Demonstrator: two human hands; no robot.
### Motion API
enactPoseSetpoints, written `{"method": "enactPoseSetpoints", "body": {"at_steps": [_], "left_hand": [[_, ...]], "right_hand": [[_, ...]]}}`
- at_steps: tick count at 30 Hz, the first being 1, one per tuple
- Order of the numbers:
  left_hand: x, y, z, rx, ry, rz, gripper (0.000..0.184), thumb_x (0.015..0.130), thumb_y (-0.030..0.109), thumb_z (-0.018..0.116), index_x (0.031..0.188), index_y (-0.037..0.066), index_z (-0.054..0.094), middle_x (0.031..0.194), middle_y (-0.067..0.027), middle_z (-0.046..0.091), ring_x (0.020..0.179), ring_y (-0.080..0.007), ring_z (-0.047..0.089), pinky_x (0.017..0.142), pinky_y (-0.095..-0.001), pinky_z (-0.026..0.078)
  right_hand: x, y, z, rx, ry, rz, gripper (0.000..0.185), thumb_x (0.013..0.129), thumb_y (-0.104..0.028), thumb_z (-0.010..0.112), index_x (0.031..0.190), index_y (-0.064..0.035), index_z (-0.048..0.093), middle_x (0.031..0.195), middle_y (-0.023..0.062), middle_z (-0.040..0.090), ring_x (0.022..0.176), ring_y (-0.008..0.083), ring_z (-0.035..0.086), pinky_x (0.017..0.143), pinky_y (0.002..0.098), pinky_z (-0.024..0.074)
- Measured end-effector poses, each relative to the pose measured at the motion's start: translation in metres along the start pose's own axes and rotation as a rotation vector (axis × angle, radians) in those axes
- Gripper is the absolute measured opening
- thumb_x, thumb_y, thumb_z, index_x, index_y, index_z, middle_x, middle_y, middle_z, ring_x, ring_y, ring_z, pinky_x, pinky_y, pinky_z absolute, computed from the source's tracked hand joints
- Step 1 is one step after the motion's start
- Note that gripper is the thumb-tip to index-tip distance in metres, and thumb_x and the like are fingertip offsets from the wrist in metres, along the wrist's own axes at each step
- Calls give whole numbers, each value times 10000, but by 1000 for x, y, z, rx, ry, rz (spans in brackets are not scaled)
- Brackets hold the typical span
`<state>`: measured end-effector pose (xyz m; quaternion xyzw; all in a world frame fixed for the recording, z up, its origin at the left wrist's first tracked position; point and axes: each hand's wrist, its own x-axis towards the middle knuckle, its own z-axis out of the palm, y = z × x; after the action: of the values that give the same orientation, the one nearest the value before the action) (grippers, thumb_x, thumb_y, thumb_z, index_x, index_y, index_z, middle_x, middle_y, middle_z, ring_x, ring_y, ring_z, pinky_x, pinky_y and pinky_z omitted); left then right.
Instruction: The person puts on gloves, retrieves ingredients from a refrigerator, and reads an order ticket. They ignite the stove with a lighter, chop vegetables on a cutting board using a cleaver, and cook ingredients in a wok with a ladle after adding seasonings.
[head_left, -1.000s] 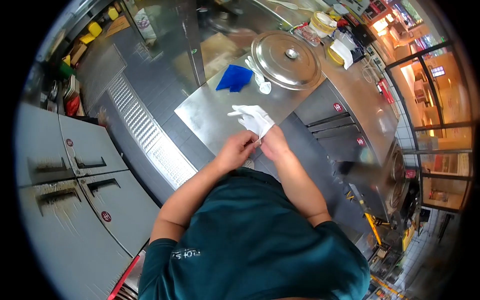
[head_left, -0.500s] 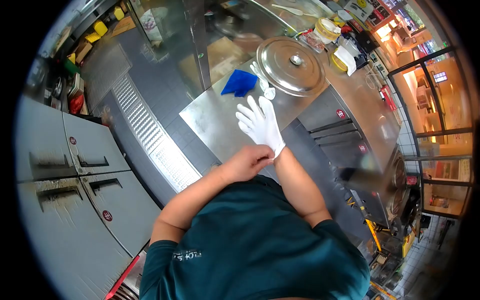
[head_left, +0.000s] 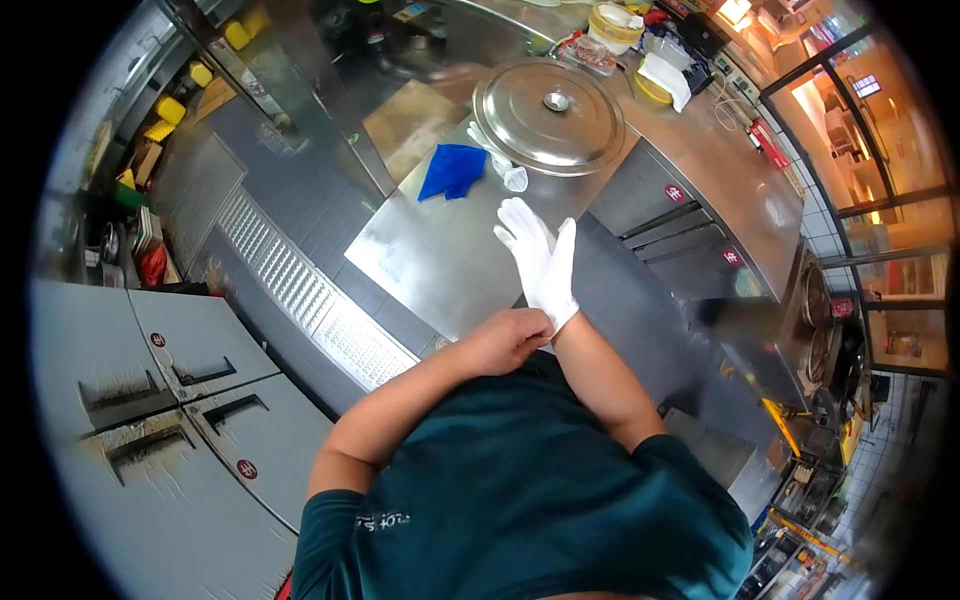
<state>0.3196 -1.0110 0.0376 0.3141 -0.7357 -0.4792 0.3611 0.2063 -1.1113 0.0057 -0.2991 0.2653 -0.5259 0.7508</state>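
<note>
A white glove (head_left: pixel 548 275) covers my right hand (head_left: pixel 538 255), which is raised over the near edge of the steel table with its fingers stretched out and the thumb apart. My bare left hand (head_left: pixel 510 340) is closed at the right wrist, pinching the glove's cuff. Beyond the hands, a folded blue cloth (head_left: pixel 453 172) lies on the steel table (head_left: pixel 420 255). A second white glove (head_left: pixel 512 178) lies beside the cloth, partly under or against the rim of a large round steel lid (head_left: pixel 550 125) with a knob.
A yellow tub (head_left: pixel 614 28) and a bowl draped with a white cloth (head_left: pixel 665 80) stand on the counter at the back right. Grey cabinets (head_left: pixel 110 480) with dark handles fill the left side. A metal floor grate (head_left: pixel 300 290) runs across the dark tiles. Shelving stands at lower right.
The view has shifted, and the table things now sit further left and higher. My gloved fingers have drawn closer together, while my left hand stays at the glove's cuff.
</note>
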Motion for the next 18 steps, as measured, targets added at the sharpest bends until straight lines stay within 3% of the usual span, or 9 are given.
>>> {"method": "enactPoseSetpoints", "body": {"at_steps": [2,4,6,8,9,10,13,15,18], "left_hand": [[10,-12,11,12,-24,36,63,921,-8,660,969,16,627,871,-148,624,844,-338,646,750,-392,512],[20,-31,23,-95,-33,-108,59,956,45,663,1010,24,654,884,-117,647,817,-270,666,731,-360,526],[33,-56,29,-180,5,-284,100,986,99,660,1051,25,676,901,-92,671,793,-208,677,708,-328,537],[46,-91,27,-244,92,-492,161,1012,152,652,1093,19,692,920,-74,695,771,-150,679,682,-296,544],[53,-125,28,-212,182,-587,188,1013,167,651,1099,7,696,923,-77,706,758,-147,680,672,-298,544],[61,-160,24,-178,271,-682,214,1014,181,649,1106,-5,700,926,-79,718,745,-145,680,661,-300,544],[94,-234,-3,76,524,-693,299,959,213,710,1119,-39,696,903,-133,726,777,-192,708,698,-347,558],[119,-270,-19,375,639,-617,362,912,249,758,1120,-42,701,940,-185,733,847,-283,721,758,-395,565],[166,-294,-38,552,757,-701,419,854,258,797,1119,-47,684,1027,-253,718,1001,-416,688,883,-467,549]], "right_hand": [[-14,-26,-2,-310,67,-81,759,1093,-576,276,1554,18,382,1544,181,481,1370,291,515,939,368,510],[-22,-46,-30,-223,141,-107,570,1068,-270,555,1552,-16,393,1521,139,519,1184,254,630,617,208,467],[-30,-74,-61,-179,158,-124,542,1020,-101,561,1530,6,412,1478,144,557,1208,278,641,562,190,488],[-45,-100,-82,-209,206,-153,545,1009,-75,552,1529,6,410,1523,156,516,1255,309,631,547,183,502],[-54,-112,-97,-239,114,-144,662,1024,-220,611,1588,-24,326,1641,187,345,1405,357,497,643,204,582],[-63,-119,-110,-260,54,-145,697,1055,-310,533,1618,-24,240,1680,204,235,1471,407,403,694,291,651],[-88,-135,-115,-476,210,47,952,1003,-695,303,1647,-31,77,1689,222,189,1489,431,363,696,431,667],[-104,-133,-122,-548,304,183,891,1037,-637,296,1648,-35,56,1690,221,183,1505,422,340,762,504,655],[-136,-117,-159,-334,190,174,972,996,-619,484,1656,-67,32,1695,213,170,1520,422,304,918,585,577]]}}
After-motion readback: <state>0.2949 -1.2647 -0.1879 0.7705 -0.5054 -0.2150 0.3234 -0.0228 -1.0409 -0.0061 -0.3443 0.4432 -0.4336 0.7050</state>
